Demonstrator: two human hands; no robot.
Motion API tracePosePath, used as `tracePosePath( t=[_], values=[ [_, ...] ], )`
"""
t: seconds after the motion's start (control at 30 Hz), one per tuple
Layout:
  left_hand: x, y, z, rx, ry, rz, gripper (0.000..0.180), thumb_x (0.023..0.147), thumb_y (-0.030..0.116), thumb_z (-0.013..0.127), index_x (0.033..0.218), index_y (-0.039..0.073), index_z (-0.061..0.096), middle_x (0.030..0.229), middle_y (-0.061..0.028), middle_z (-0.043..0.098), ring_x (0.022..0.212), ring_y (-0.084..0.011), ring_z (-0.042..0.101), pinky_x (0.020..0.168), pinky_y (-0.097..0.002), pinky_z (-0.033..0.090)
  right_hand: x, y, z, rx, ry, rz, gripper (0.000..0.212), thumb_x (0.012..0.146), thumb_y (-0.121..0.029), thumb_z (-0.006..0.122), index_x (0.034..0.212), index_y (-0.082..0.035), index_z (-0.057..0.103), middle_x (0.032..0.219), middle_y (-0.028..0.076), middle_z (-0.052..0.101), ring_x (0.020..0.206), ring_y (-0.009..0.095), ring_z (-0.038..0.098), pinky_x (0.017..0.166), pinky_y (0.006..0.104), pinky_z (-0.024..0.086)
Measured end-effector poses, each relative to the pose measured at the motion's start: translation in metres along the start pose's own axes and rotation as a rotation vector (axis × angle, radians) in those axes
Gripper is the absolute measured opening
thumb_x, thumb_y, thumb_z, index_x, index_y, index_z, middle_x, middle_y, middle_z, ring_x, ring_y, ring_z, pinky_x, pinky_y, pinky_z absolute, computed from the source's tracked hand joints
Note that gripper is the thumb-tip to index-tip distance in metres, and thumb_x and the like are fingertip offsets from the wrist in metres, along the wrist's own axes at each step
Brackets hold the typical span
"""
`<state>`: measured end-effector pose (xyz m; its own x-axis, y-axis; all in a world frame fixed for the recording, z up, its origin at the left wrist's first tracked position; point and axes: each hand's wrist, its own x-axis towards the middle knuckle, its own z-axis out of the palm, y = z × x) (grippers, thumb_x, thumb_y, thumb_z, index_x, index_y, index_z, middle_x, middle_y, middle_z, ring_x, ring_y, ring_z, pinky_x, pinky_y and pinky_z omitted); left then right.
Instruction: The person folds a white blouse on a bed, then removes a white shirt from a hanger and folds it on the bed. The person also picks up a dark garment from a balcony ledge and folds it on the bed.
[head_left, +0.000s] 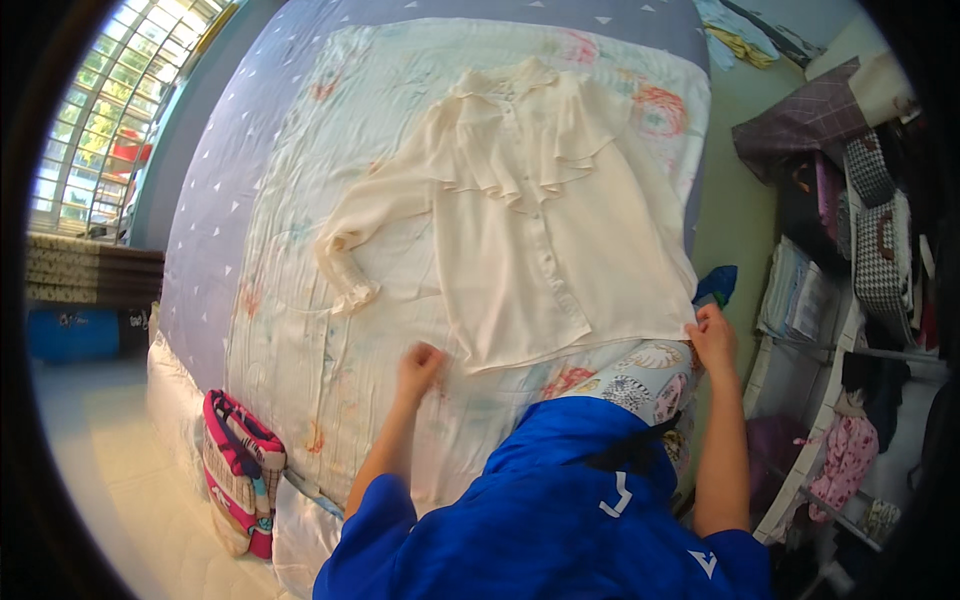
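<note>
Far to my left, on the floor against the bed's (pixel 200 250) near left corner, leans a striped pink bag (pixel 240 470) with dark handles; it carries no label that I can make out. My left hand (pixel 420 365) rests on the pale floral cover (pixel 300 350) just beside the lower left corner of the cream blouse (pixel 540 220), fingers curled and pressing the fabric rather than gripping anything, as far as I can tell. The blouse lies flat, buttons up, collar toward the far edge of the bed, one sleeve (pixel 365 235) bent out to the left. My right hand (pixel 712 335) pinches the hem's right corner, right at the bed's right edge.

What could go wrong, I think: that corner hangs so near the edge that a careless tug could slide the blouse off (the cloth looks thin and slippery), or drag wrinkles through the front ruffle.

To the right, shelves (pixel 830 330) hold folded clothes and checked bags; any tags there are too small to tell.
</note>
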<state>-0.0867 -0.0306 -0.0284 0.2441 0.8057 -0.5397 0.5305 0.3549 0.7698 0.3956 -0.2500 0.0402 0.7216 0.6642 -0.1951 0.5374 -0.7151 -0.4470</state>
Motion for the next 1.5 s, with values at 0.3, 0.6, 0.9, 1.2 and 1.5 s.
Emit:
tracePosePath(
  t=[0.3,0.6,0.9,1.2,1.5],
  values=[
    [0.113,-0.013,-0.115,-0.052,0.812,-0.163,0.033,0.080,0.031,0.073,0.080,0.002,0.058,0.061,-0.0035,0.056,0.059,-0.0167,0.055,0.057,-0.0314,0.045,-0.006,-0.057,0.034,0.236,0.067,-0.197,0.022,0.079,-0.013,0.072,0.098,-0.005,0.063,0.086,0.011,0.064,0.069,0.025,0.061,0.065,0.0357,0.050],
    [0.156,0.000,-0.305,-0.032,1.240,0.059,0.026,0.073,0.020,0.066,0.085,-0.002,0.060,0.080,-0.0136,0.065,0.072,-0.0269,0.063,0.069,-0.0393,0.050,-0.022,-0.042,0.040,0.296,0.007,-0.152,0.017,0.080,-0.007,0.070,0.095,-0.004,0.064,0.088,0.010,0.066,0.072,0.021,0.065,0.066,0.0307,0.052],
    [0.173,0.225,-0.290,0.411,1.139,0.632,0.021,0.080,0.018,0.064,0.090,0.000,0.058,0.083,-0.0119,0.066,0.074,-0.0236,0.062,0.069,-0.0361,0.048,-0.016,-0.063,0.040,0.258,-0.074,-0.153,0.014,0.080,-0.010,0.070,0.093,-0.006,0.066,0.085,0.008,0.067,0.073,0.021,0.066,0.067,0.0313,0.053],
    [0.150,0.437,-0.014,-0.238,-0.245,0.892,0.033,0.092,0.021,0.063,0.117,0.001,0.055,0.106,-0.0109,0.067,0.091,-0.0151,0.061,0.083,-0.0280,0.048,-0.014,-0.063,0.038,0.318,-0.080,-0.144,0.014,0.082,-0.010,0.068,0.096,-0.005,0.066,0.086,0.009,0.067,0.074,0.022,0.065,0.068,0.0313,0.052],
    [0.272,0.234,-0.009,0.348,0.441,0.640,0.035,0.090,0.016,0.062,0.122,0.002,0.060,0.121,-0.0138,0.062,0.115,-0.0258,0.058,0.099,-0.0342,0.043,0.026,0.018,0.046,0.602,0.348,0.111,0.023,0.089,-0.017,0.065,0.107,-0.004,0.065,0.094,0.006,0.067,0.078,0.015,0.063,0.071,0.0293,0.051]
  ],
)
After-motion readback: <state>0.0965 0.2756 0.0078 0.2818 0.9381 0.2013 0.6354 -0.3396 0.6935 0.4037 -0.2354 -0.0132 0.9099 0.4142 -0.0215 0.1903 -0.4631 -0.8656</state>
